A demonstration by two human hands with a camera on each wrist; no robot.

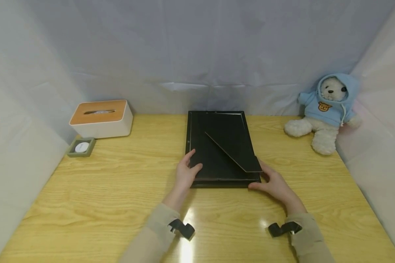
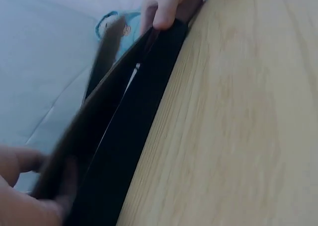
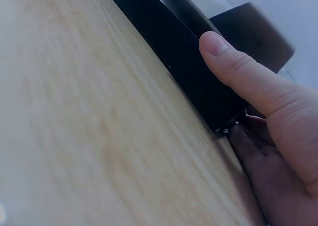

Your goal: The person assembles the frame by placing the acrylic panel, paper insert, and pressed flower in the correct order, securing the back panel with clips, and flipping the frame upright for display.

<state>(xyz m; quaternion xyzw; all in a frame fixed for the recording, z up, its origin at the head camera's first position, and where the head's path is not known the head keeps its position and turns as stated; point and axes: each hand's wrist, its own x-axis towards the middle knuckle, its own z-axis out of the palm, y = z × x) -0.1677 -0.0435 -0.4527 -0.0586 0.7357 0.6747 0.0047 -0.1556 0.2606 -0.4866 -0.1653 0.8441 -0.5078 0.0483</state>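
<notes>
A black picture frame (image 1: pixel 224 184) lies back side up on the wooden table, its hinged stand leg (image 1: pixel 241 155) sticking up at a slant. In the left wrist view the backing board (image 2: pixel 82 121) is tilted up from the frame's near side, leaving a dark gap. My left hand (image 1: pixel 184 174) pinches the board near the left corner, thumb and fingers on its two sides. At the near right corner, my right hand (image 1: pixel 276 185) grips the frame, its thumb along the near side and its other fingers around the corner, partly hidden.
At the back left stands a white tissue box (image 1: pixel 113 128) with an orange-brown top. A small green square tray (image 1: pixel 90 148) with a white disc sits before it. A plush toy in a blue hoodie (image 1: pixel 330 113) leans at the back right. Pale curtains (image 1: pixel 197 54) enclose the table (image 1: pixel 118 204).
</notes>
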